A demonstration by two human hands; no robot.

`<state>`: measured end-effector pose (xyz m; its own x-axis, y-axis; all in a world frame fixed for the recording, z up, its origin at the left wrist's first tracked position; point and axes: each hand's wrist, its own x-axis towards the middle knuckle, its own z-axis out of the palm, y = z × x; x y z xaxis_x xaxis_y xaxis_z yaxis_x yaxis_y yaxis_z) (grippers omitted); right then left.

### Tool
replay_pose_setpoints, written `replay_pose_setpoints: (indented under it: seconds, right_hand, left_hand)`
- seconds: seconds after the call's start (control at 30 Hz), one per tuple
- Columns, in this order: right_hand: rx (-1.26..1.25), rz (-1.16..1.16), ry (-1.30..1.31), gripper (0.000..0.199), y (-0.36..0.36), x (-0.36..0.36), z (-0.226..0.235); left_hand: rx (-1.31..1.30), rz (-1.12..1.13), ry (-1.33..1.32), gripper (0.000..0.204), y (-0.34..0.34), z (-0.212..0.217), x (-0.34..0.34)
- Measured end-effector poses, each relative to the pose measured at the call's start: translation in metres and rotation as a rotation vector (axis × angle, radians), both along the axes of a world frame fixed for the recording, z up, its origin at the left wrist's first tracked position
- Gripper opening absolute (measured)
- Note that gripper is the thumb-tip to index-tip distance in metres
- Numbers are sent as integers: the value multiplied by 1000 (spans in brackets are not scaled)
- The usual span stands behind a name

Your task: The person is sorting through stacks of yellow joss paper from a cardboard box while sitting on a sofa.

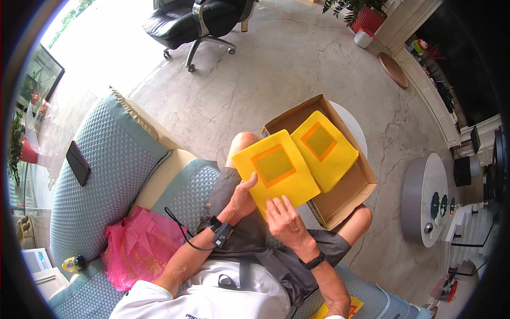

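A yellow square sheet with an orange frame and an olive square in its middle [273,166] lies over my lap, tilted. My left hand [243,198] grips its left edge, with the thumb on top and the other fingers hidden beneath. On the sheet's near edge rest the fingers of my right hand [287,223], stretched out; that thumb is out of sight. A second, similar yellow sheet [340,154] sits partly under the first, over an open cardboard box [348,204] at the right of my lap.
Beside me on the blue quilted sofa [114,143] are a pink plastic bag [141,244], a dark phone [78,163] and a small bottle [74,263]. A white round surface [353,125] shows behind the box. A round grey table [425,199] stands right; a black office chair [186,24], far off.
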<state>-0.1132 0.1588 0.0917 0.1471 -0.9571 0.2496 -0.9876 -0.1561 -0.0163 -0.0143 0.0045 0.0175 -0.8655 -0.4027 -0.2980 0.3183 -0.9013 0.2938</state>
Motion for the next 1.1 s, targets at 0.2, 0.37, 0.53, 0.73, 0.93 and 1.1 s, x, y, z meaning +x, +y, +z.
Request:
replay_pose_setpoints:
  seconds: [0.2, 0.37, 0.53, 0.73, 0.93, 1.1]
  right_hand:
    - [20, 6, 9, 26, -1, 1, -3]
    - [19, -4, 35, 25, 0, 2, -4]
    - [19, -34, 57, 24, 1, 5, -6]
    - [44, -93, 31, 32, 7, 10, -10]
    - [9, -125, -9, 30, 19, 18, -14]
    - [118, -225, -177, 20, 37, 10, -7]
  left_hand:
    - [-13, 6, -35, 46, 0, -1, -1]
    - [8, 7, -51, 43, 0, -3, -2]
    - [25, 20, -73, 39, 0, -11, -3]
    - [42, 82, -140, 41, 1, -23, -6]
    - [16, 96, -128, 44, -1, -19, -3]
    - [36, 81, -69, 45, -2, -15, -5]
